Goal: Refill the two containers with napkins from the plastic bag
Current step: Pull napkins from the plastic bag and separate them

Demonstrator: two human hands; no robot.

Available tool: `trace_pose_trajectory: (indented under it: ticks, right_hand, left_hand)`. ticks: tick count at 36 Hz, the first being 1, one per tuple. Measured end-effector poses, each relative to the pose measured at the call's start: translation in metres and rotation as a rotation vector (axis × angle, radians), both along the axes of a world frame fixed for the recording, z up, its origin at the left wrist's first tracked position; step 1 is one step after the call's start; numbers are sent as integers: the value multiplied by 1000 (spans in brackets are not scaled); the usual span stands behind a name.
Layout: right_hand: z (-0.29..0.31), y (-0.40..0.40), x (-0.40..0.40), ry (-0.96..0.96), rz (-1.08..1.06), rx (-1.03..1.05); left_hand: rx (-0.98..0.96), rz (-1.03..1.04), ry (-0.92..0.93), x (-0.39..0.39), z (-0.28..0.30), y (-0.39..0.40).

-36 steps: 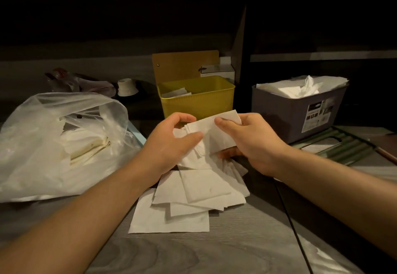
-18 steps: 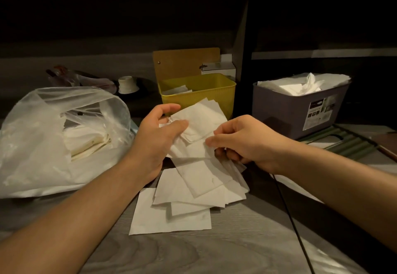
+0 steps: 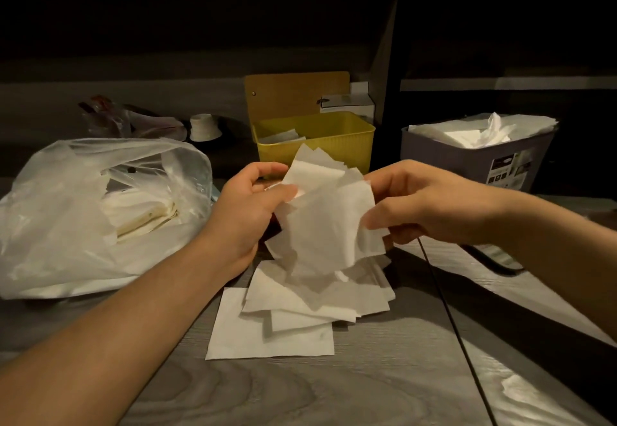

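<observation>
A grey wood-grain table (image 3: 334,392) fills the lower part of the view, dim under low light. On its left side lies the plastic bag (image 3: 66,218), translucent and slumped, its mouth turned toward the middle, with a folded stack of napkins showing through the film. Toward the back right stands the grey container (image 3: 467,162), filled to above its rim with white napkins, a printed label on its front wall. At the back centre is the yellow container (image 3: 334,148), with a tall flat back panel behind it and only a few napkins lying low inside. In front of the yellow container, on the table, a loose pile of napkins (image 3: 283,335) is spread in overlapping squares. Above that pile both hands hold a fanned bunch of napkins (image 3: 327,218) lifted off the table: the left hand (image 3: 243,212) grips its left edge with thumb on the near face and fingers curled behind, while the right hand (image 3: 427,205) pinches its right edge between thumb and fingertips. A small white cup-shaped object (image 3: 204,128) sits far back beside some crumpled wrapping (image 3: 110,118)
</observation>
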State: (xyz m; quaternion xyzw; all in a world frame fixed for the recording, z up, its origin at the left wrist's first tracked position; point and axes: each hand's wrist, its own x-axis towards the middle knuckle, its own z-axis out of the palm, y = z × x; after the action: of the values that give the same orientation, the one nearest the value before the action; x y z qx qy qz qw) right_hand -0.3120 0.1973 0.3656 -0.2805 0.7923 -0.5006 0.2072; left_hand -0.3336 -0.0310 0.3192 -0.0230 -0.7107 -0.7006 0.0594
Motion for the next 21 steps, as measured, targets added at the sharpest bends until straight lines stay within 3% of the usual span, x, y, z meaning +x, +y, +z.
trace_pose_trajectory:
  ticks: [5,12,21]
  right_hand:
    - [-10,1,-6,31,-5,94]
    - [-2,11,-6,-65,73,-60]
    - [9,-9,13,233,289,230]
  left_hand:
    - [-18,-18,-10,0,-2,-2]
    - [-35,-22,-13,0,-1,1]
    - [-41,-7,-15,-1,-3,-2]
